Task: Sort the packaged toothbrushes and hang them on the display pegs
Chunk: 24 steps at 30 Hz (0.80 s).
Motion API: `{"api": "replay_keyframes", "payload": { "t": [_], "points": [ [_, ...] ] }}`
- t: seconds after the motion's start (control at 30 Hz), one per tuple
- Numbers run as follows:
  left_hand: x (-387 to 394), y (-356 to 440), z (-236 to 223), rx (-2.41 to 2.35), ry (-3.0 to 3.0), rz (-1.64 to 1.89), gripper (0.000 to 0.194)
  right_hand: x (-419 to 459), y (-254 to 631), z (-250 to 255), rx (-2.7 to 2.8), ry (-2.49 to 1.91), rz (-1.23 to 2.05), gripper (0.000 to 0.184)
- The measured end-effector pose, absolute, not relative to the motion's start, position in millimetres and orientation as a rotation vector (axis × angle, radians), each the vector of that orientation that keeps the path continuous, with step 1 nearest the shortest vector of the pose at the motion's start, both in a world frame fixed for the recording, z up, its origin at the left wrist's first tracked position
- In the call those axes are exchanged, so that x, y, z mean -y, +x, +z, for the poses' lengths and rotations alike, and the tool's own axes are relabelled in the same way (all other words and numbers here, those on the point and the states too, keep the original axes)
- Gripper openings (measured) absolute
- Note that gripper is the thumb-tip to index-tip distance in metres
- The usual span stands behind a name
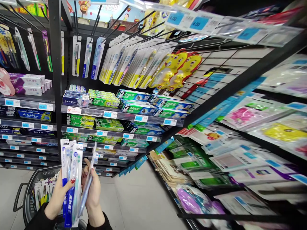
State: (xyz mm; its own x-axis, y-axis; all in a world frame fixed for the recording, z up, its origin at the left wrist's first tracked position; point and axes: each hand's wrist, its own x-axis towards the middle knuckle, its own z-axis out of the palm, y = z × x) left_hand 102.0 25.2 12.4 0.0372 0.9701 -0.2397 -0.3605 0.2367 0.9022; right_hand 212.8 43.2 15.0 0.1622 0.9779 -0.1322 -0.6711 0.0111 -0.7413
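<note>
Left hand (57, 195) clasps toothbrush packs (70, 204); right hand (93, 191) lightly grips another pack (86, 191).
Shelved boxes (134, 108) read "DARLIE"; price tags (197, 23), "4.00".

Toothbrush packs (69, 203) are white and blue, the basket (27, 201) dark grey, sleeves (39, 219) black.

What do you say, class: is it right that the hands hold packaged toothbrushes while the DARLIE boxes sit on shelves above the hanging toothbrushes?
Not quite: the DARLIE boxes sit on shelves below the hanging toothbrushes, not above them, as the head view shows. The rest stands: the left hand and right hand hold packaged toothbrushes.
</note>
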Motion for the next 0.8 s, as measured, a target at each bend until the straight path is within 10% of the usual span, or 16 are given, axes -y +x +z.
{"api": "replay_keyframes", "payload": {
  "t": [0.43, 0.8],
  "points": [
    [-29.9, 71.9, 43.7, -1.068, 0.425, 1.251, 0.085, -26.8, 224.5, 20.3, 0.081, -0.286, 1.626, 0.010],
    [-17.1, 86.2, 30.7, -0.994, 0.169, 1.126, 0.055, -56.0, 227.7, 24.1, 0.145, -0.317, 1.733, 0.007]
  ]
}}
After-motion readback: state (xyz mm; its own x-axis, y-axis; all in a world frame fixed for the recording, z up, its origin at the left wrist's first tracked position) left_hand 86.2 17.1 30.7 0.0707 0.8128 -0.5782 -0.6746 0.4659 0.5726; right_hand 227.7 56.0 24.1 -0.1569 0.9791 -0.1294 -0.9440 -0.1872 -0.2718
